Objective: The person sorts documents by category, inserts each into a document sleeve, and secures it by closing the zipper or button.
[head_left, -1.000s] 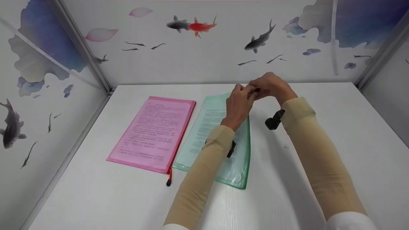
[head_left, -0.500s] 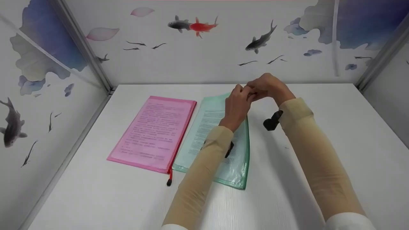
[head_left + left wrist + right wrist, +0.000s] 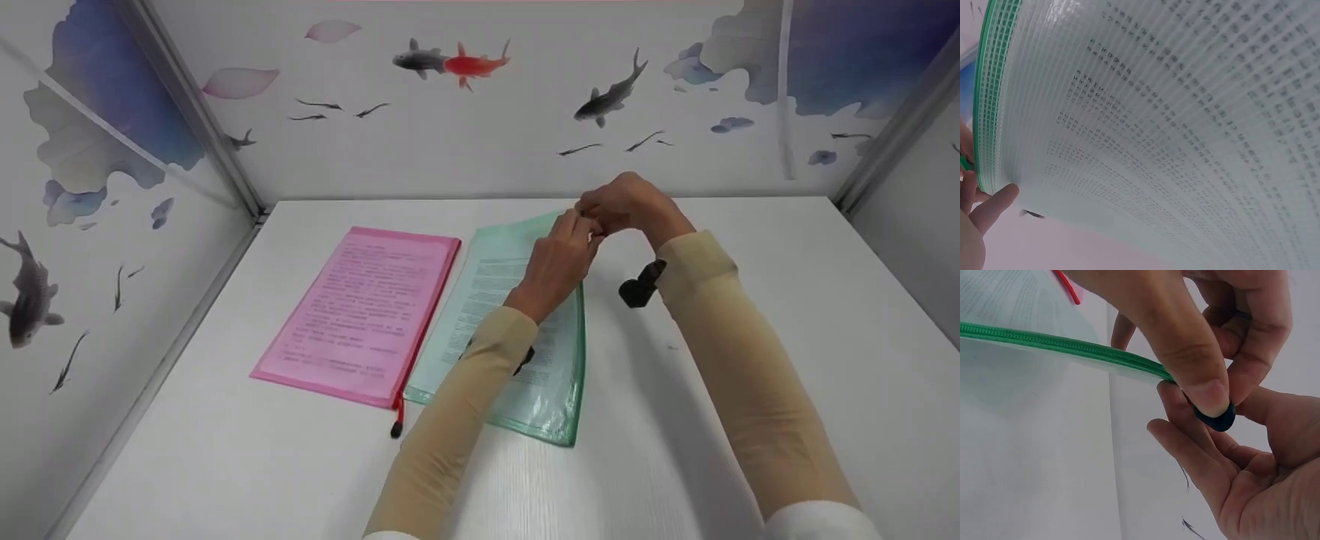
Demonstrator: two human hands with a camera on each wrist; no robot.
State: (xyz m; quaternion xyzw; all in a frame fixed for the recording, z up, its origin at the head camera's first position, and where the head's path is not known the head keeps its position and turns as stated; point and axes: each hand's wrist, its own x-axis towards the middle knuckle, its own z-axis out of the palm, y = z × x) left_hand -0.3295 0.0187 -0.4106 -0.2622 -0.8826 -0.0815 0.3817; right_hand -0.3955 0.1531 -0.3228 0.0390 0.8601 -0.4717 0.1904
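Observation:
A green, translucent zip folder [image 3: 480,322] with printed sheets inside lies on the table, its far right corner raised at the hands. My left hand [image 3: 555,259] reaches over it. In the right wrist view, the left thumb [image 3: 1210,396] pinches a dark zip pull [image 3: 1224,421] at the end of the green zip [image 3: 1061,342]. My right hand [image 3: 626,202] meets it from the right and holds that corner, its fingers [image 3: 1190,453] close under the zip's end. Through the left wrist view, the folder's clear ribbed sheet [image 3: 1145,129] bows upward.
Left of the green folder lies a pink zip folder [image 3: 349,315] with a printed page; its red cord ends in a black pull [image 3: 396,429]. The white table [image 3: 247,450] is bounded by printed walls [image 3: 480,142] behind and at both sides.
My left hand and forearm have shifted slightly down and left, the fingers still at the corner. The right hand has barely moved. The pink folder is unchanged.

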